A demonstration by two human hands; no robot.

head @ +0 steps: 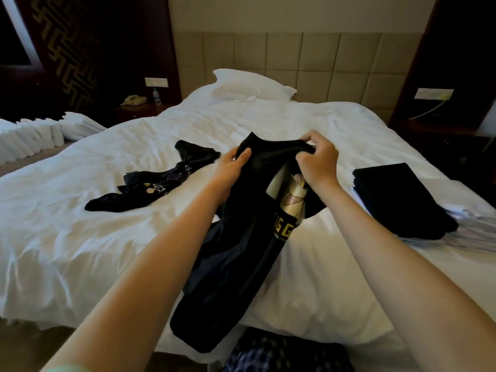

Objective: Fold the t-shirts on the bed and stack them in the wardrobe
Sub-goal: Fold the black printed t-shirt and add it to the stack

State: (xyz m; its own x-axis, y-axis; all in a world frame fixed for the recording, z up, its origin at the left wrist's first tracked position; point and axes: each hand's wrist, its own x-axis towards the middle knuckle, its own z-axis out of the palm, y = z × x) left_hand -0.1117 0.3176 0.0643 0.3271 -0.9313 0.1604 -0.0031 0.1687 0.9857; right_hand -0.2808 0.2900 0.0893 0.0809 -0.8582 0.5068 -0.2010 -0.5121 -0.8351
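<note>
We are holding the black printed t-shirt (241, 264) up by its top edge over the bed (80, 237), and the rest of it is hanging down toward us, past the near edge of the mattress. Our left hand (233, 162) is curling its fingers behind the cloth while the thumb is pressing on the front. Our right hand (318, 159) is pinching a bunched ridge of fabric between thumb and bent fingers. We cannot tell whether that edge is the collar, a shoulder or the hem.

We are judging that we are gripping it high, with the hands apart, so that the shirt's own weight pulls it straight and lets us find its seams before laying it flat. The cloth is looking like thin, soft knit, falling in long limp folds. It is twisted, so the cream and yellow print (292, 194) is showing only through a gap.

A second dark t-shirt (153, 181), faintly glossy with small pale motifs, is lying crumpled to the left, well apart, apparently waiting its turn. On the right side of the bed a stack of folded shirts (397, 200) is sitting in flat, squared rectangles, dark ones above paler ones, probably gathered there for one trip to the wardrobe, which is not in view. The white duvet is rumpling softly under everything.
</note>
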